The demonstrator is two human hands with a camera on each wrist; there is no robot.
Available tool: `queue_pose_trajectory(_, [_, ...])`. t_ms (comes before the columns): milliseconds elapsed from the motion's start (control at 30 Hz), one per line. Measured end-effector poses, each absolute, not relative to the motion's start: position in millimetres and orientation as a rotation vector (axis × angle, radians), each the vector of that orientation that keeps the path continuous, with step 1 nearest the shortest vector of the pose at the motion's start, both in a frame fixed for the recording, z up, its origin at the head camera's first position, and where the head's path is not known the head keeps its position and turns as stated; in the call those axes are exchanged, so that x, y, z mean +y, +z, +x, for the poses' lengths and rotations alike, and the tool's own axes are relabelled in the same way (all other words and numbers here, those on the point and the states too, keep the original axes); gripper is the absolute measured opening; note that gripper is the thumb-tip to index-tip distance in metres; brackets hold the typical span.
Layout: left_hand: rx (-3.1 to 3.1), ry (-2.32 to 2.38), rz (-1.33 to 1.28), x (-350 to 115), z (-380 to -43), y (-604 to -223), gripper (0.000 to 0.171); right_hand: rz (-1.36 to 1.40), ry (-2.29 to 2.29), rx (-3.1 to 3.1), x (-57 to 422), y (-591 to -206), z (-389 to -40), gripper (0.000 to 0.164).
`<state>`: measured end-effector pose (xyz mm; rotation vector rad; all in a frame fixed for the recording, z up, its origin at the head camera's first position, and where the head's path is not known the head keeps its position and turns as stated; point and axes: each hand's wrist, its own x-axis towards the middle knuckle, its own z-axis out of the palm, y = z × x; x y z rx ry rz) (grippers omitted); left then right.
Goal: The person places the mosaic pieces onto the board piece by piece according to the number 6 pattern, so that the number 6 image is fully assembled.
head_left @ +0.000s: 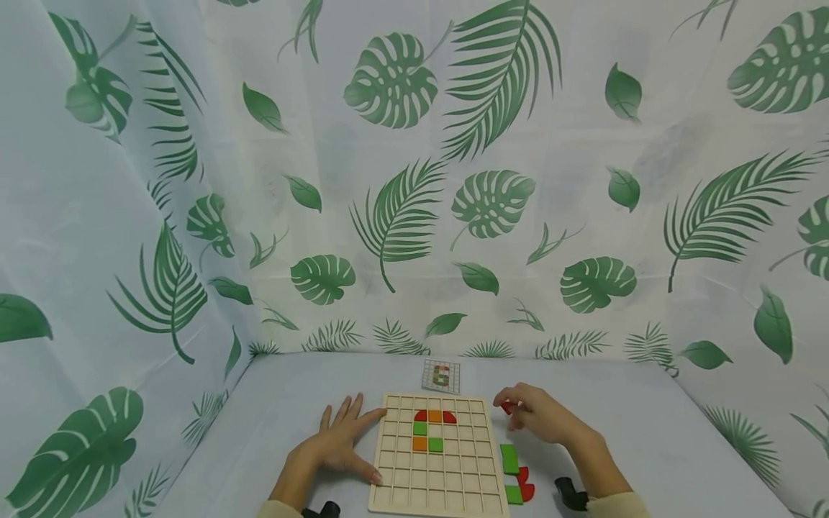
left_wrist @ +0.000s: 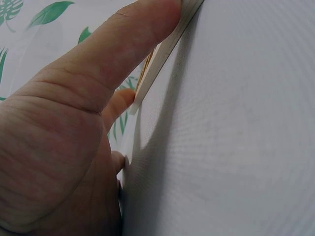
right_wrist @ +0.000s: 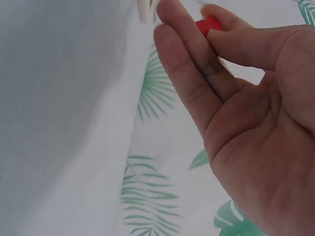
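Observation:
A pale wooden grid board (head_left: 440, 482) lies on the table, with red, orange and green tiles set in its upper cells, among them an orange tile (head_left: 435, 416) and a green tile (head_left: 436, 444). My left hand (head_left: 340, 440) is spread along the board's left side, thumb and index finger touching its edge; the left wrist view shows the thumb (left_wrist: 123, 44) against that edge. Just off the board's upper right corner, my right hand (head_left: 537, 414) pinches a small red tile (right_wrist: 209, 25) between thumb and fingers. Most of this tile is hidden by the fingers.
Right of the board lie loose green tiles (head_left: 509, 459) and red rounded tiles (head_left: 527, 493). Behind it is a pattern card (head_left: 442, 375) with a small coloured grid figure. A leaf-printed curtain (head_left: 414, 180) stands at the back and sides.

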<state>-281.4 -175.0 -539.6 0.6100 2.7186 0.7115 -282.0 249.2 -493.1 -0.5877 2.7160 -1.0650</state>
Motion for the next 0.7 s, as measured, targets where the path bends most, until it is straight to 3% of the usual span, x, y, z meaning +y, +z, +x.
queue_pose_trajectory(300, [2.722, 0.696, 0.595, -176, -284, -541, 0.121, -0.701, -1.081, 2.796, 232, -491, -285, 0.023])
queue_pose_trajectory(700, [2.713, 0.714, 0.607, -175, -282, -539, 0.120, -0.883, -1.167, 2.767, 213, -493, -285, 0.024])
